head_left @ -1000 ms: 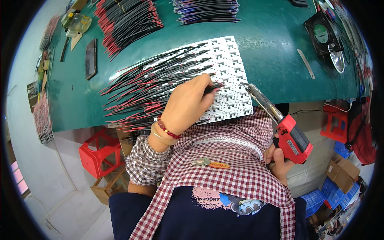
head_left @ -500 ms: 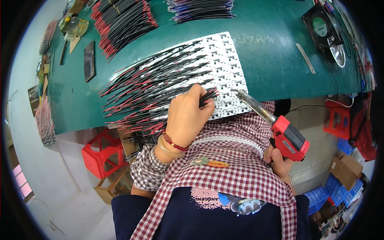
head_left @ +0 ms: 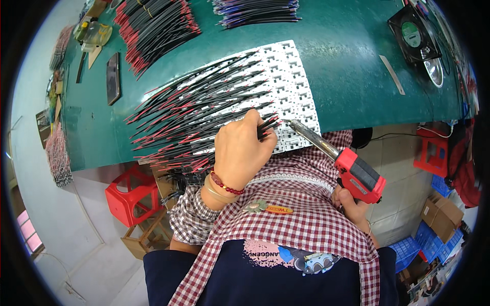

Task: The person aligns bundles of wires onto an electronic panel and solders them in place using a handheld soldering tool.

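My left hand (head_left: 242,145) is closed around a small bunch of black wires (head_left: 268,125) with red ends, near the front edge of a white panel of small parts (head_left: 292,81). In my right hand (head_left: 353,206) is a red and black soldering gun (head_left: 360,176). Its metal tip points left and meets, or nearly meets, the red wire ends; I cannot tell whether they touch. Rows of black and red wires (head_left: 189,102) lie across the panel's left part and fan out past it. The right-hand columns show no wires.
Bundles of black and red wires (head_left: 158,31) and of dark wires with purple ends (head_left: 258,11) lie at the back of the green table (head_left: 352,61). A phone (head_left: 114,79) is at left. A black fan (head_left: 412,34) and a metal strip (head_left: 392,75) are at right.
The soldering gun has moved left, bringing its tip to the wire ends. My left hand, still holding the wires, has shifted slightly right.
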The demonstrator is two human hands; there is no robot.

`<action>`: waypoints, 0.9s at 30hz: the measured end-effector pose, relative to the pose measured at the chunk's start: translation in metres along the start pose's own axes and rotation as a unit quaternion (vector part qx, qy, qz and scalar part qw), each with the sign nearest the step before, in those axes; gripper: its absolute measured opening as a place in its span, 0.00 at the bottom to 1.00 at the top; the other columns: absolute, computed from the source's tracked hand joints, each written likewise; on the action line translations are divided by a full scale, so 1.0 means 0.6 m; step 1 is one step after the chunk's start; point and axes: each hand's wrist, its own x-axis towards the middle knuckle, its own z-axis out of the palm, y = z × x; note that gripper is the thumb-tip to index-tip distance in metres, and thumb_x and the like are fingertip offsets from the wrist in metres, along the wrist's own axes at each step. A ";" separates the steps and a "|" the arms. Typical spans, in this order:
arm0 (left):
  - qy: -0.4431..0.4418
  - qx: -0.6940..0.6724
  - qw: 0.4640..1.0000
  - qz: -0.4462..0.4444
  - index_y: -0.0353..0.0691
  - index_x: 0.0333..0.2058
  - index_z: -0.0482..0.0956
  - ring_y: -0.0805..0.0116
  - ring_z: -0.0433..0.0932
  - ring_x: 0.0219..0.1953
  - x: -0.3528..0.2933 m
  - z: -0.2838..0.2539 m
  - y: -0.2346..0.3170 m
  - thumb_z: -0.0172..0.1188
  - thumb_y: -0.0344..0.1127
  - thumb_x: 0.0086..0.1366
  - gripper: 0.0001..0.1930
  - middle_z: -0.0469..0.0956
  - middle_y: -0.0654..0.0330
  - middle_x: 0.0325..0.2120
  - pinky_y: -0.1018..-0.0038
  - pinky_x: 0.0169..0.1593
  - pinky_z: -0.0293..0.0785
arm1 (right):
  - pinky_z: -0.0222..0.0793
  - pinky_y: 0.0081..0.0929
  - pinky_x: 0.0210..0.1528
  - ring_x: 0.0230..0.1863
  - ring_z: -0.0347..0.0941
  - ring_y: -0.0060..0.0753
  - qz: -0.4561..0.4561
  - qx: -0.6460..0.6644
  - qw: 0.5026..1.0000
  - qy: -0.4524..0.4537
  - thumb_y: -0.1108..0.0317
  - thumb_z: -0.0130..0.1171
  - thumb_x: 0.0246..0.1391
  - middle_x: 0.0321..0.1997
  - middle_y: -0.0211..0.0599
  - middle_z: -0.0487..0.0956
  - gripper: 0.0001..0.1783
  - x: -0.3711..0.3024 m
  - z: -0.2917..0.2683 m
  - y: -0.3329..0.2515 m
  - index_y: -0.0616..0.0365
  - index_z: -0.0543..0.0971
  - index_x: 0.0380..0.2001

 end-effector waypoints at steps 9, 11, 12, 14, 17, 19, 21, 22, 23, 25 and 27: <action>-0.002 -0.052 0.998 0.038 0.34 0.32 0.70 0.47 0.76 0.21 -0.004 0.004 -0.014 0.61 0.28 0.51 0.11 0.76 0.47 0.17 0.59 0.25 0.71 | 0.62 0.23 0.23 0.20 0.63 0.22 -0.005 0.020 1.000 0.012 0.64 0.55 0.60 0.20 0.35 0.68 0.21 -0.001 0.003 -0.002 0.68 0.66 0.49; -0.008 -0.037 0.999 0.027 0.34 0.32 0.69 0.47 0.76 0.21 -0.003 0.002 -0.014 0.61 0.28 0.52 0.11 0.75 0.48 0.16 0.59 0.24 0.71 | 0.65 0.22 0.27 0.24 0.67 0.22 0.013 0.054 0.998 0.014 0.70 0.56 0.57 0.23 0.33 0.72 0.13 0.000 0.002 -0.013 0.66 0.71 0.42; -0.008 -0.037 0.999 0.028 0.34 0.32 0.69 0.47 0.76 0.21 -0.002 0.003 -0.013 0.61 0.28 0.52 0.11 0.75 0.48 0.16 0.59 0.24 0.71 | 0.68 0.22 0.31 0.28 0.71 0.22 0.029 0.088 0.996 0.016 0.75 0.58 0.54 0.27 0.32 0.76 0.05 0.000 0.002 -0.015 0.64 0.75 0.34; 0.010 -0.027 0.999 0.039 0.35 0.31 0.70 0.48 0.76 0.20 -0.003 0.006 -0.012 0.61 0.29 0.52 0.10 0.75 0.49 0.16 0.60 0.24 0.71 | 0.68 0.22 0.32 0.28 0.71 0.22 0.029 0.070 0.997 0.021 0.75 0.58 0.54 0.28 0.32 0.76 0.06 -0.005 -0.001 -0.010 0.64 0.75 0.35; 0.005 -0.013 1.000 0.013 0.36 0.31 0.72 0.52 0.76 0.19 -0.004 0.007 -0.010 0.62 0.29 0.52 0.09 0.75 0.51 0.16 0.64 0.24 0.70 | 0.68 0.22 0.34 0.29 0.71 0.21 0.030 0.055 0.998 0.024 0.75 0.58 0.54 0.29 0.31 0.76 0.07 -0.007 -0.002 -0.003 0.64 0.76 0.36; 0.011 -0.018 1.000 0.004 0.36 0.31 0.72 0.52 0.77 0.19 -0.007 0.007 -0.008 0.62 0.30 0.52 0.09 0.76 0.51 0.16 0.64 0.24 0.70 | 0.68 0.22 0.34 0.30 0.71 0.21 0.031 0.059 0.997 0.025 0.75 0.58 0.54 0.30 0.30 0.76 0.07 -0.007 -0.003 -0.002 0.64 0.76 0.37; 0.016 -0.024 1.000 -0.004 0.36 0.30 0.73 0.51 0.77 0.19 -0.007 0.007 -0.007 0.62 0.30 0.52 0.09 0.76 0.51 0.17 0.64 0.24 0.70 | 0.68 0.23 0.36 0.31 0.71 0.21 0.039 0.067 0.997 0.011 0.75 0.59 0.54 0.31 0.30 0.76 0.07 -0.006 -0.004 -0.004 0.64 0.76 0.37; 0.014 -0.027 1.000 -0.004 0.37 0.30 0.73 0.51 0.77 0.19 -0.007 0.008 -0.007 0.62 0.30 0.52 0.09 0.76 0.51 0.17 0.64 0.24 0.70 | 0.68 0.23 0.36 0.31 0.71 0.21 0.039 0.068 0.997 0.011 0.75 0.59 0.54 0.31 0.30 0.76 0.07 -0.005 -0.004 -0.003 0.64 0.76 0.37; 0.012 -0.030 0.999 -0.005 0.37 0.30 0.73 0.51 0.77 0.19 -0.006 0.008 -0.007 0.63 0.31 0.52 0.09 0.76 0.51 0.17 0.64 0.24 0.70 | 0.68 0.23 0.36 0.31 0.71 0.21 0.037 0.058 0.998 0.009 0.75 0.59 0.54 0.31 0.30 0.76 0.07 -0.004 -0.003 -0.003 0.64 0.76 0.37; 0.012 -0.023 1.000 -0.008 0.37 0.30 0.73 0.51 0.77 0.19 -0.005 0.008 -0.005 0.63 0.31 0.52 0.09 0.76 0.51 0.17 0.64 0.24 0.70 | 0.68 0.23 0.36 0.32 0.71 0.21 0.035 0.048 0.998 0.004 0.74 0.59 0.54 0.31 0.29 0.76 0.07 -0.003 -0.004 -0.003 0.63 0.76 0.37; 0.013 -0.016 1.000 -0.011 0.36 0.30 0.73 0.51 0.77 0.19 -0.003 0.009 -0.004 0.63 0.31 0.51 0.09 0.76 0.51 0.17 0.64 0.24 0.70 | 0.68 0.23 0.37 0.33 0.71 0.20 0.043 0.036 0.998 -0.007 0.73 0.59 0.55 0.31 0.29 0.76 0.07 -0.003 -0.004 -0.004 0.63 0.77 0.37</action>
